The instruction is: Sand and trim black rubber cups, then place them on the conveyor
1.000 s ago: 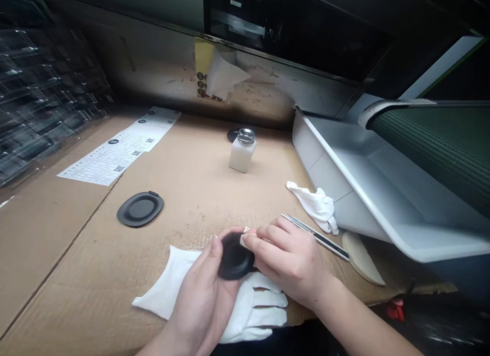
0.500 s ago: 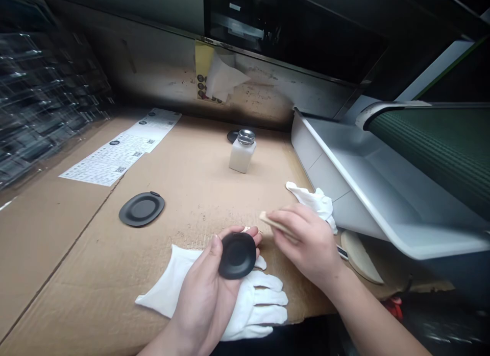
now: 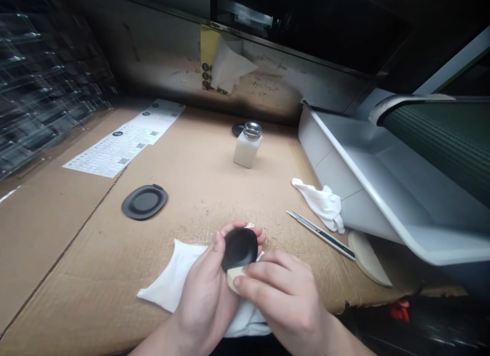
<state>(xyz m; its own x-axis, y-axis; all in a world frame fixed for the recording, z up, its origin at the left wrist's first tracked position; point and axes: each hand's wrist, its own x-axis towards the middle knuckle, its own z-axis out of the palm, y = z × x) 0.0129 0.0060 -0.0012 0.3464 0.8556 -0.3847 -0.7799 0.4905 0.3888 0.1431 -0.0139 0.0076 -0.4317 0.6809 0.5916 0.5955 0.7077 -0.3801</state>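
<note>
Cradling a black disc (image 3: 239,250), left grip (image 3: 204,294) meets right grip (image 3: 281,294) clenching half-hidden pale pad (image 3: 233,280).

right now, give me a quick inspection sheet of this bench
surface: cardboard sheet covering the bench, scuffed, with a long seam
job's things: black oval disc in hand; pale pad against its lower edge; second black disc lying flat; white dispenser bottle with a metal top
clutter: white cotton glove under the hands; second white glove; utility knife; printed sheets with QR codes; curved cream piece
hands: left hand cradles the disc; right hand pinches the pad
cables: nothing seen
surroundings: white tray, green ribbed belt, stacked clear plastic trays, red object beyond the bench edge
</note>
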